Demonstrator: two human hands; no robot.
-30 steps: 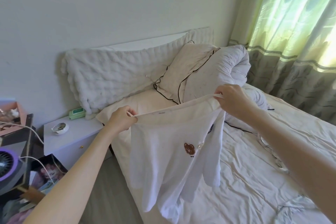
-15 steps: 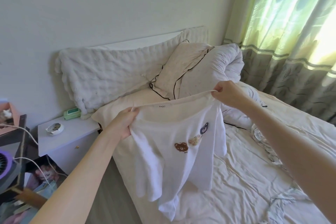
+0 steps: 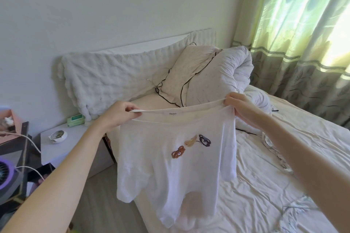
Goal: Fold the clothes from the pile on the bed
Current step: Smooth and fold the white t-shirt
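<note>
Above the near edge of the bed point(image 3: 284, 157) you hold the white T-shirt point(image 3: 170, 166) spread out in the air; your left hand point(image 3: 118, 114) pinches one end of the neckline with curled fingers and thumb, and your right hand point(image 3: 239, 105) pinches the other end at the shoulder, fingers likewise closed on the cloth; the neckband stretches taut between them, a little higher on the right. What matters for your coming move is how the shirt lies from your fingers: it hangs straight down below both grips, its long axis vertical, the printed bears point(image 3: 191, 145) facing you, the hem dangling just over the mattress edge and one sleeve point(image 3: 230, 157) drooping on the right; the free bedsheet lies ahead and to the right, so your right hand is the nearer to the laying-down spot. I judge the step in hand is squaring the shirt before laying it flat; keep both pinches level, or the body will land skewed. Some crumpled cloth point(image 3: 280, 159) lies on the sheet under your right forearm; steer clear of it.
</note>
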